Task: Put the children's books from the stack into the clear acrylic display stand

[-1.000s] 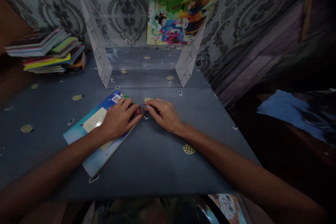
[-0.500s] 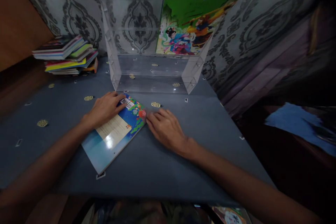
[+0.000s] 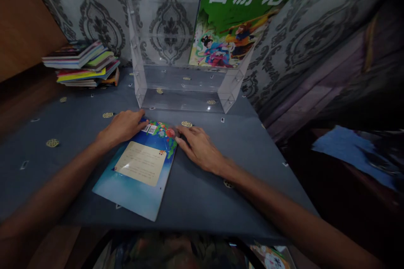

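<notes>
My left hand [image 3: 121, 127] and right hand [image 3: 200, 148] curl at the far corners of the blue paperback [image 3: 134, 197]; whether they pinch, I can't tell. Uneven pushing could skew it.

book [image 3: 139, 164], book stack [image 3: 83, 65], rack [image 3: 231, 91] on tabletop [image 3: 208, 204]

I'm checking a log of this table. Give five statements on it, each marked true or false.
The left hand and right hand are at the far end of the blue book. True.
A book stack sits left of the clear rack. True.
The blue book stands in the rack. False: it lies on the table.
The green book is on the rack's right side. True.
The hands touch each other. False: they are apart.
</notes>
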The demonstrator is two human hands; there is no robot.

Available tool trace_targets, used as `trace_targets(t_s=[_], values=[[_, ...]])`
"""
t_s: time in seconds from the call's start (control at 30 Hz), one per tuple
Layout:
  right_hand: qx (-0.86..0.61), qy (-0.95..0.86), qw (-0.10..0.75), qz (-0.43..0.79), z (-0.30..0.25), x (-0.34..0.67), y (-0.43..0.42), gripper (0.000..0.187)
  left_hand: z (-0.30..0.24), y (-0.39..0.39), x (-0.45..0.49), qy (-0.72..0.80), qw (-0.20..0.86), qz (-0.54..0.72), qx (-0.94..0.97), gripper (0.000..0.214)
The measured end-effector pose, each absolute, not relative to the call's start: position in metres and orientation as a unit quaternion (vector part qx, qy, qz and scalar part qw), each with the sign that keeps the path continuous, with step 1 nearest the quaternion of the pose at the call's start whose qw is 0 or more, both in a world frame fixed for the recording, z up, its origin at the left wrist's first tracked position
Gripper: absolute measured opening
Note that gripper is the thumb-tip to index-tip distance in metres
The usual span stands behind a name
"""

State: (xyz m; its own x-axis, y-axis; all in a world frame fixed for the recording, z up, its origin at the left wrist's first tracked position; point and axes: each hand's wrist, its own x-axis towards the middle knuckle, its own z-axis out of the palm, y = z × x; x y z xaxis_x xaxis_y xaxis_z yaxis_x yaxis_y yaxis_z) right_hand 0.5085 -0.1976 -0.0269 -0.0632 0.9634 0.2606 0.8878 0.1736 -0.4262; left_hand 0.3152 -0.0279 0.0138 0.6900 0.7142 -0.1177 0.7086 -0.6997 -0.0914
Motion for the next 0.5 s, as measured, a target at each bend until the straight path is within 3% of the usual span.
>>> trace_targets(t_s=[0.4, 0.5], values=[[-0.598, -0.742, 0.289, 0.092, -0.05, 0.508, -0.194, 0.044, 0.015, -0.024, 0.316, -0.397, 0.006, 0.108, -0.911, 0.039], [-0.606, -0.737, 0.285, 0.088, -0.054, 0.506, -0.194, 0.047, 0.016, -0.034, 0.319, -0.412, 0.043, 0.103, -0.904, 0.04]])
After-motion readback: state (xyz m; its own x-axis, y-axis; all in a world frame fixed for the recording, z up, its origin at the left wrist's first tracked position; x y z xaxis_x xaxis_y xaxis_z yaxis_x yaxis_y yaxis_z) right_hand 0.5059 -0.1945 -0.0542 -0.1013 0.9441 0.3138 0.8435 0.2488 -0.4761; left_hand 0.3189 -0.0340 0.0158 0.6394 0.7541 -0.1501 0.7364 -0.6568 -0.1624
